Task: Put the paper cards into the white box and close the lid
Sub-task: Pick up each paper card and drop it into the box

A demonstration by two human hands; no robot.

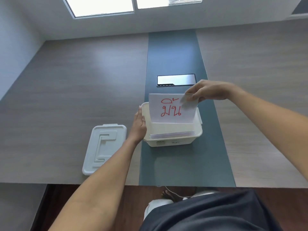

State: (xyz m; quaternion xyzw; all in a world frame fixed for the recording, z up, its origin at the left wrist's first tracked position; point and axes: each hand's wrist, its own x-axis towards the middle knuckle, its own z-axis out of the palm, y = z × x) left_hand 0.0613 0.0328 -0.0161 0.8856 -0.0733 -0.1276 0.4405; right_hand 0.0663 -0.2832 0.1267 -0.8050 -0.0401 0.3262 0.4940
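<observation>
Wood-grain table [66, 97]: the right hand [210, 91] pinches a card [171, 109] by its top corner, upright, directly above the white box [173, 140]; the left hand [139, 125] steadies the box's side, lid [105, 147] beyond it.

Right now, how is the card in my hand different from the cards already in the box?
The held card stands upright, only partly lowered into the box, pinched by the right hand; the stored cards sit fully inside. Its red writing shows; theirs show only top edges. Both look plastic-sleeved.
</observation>
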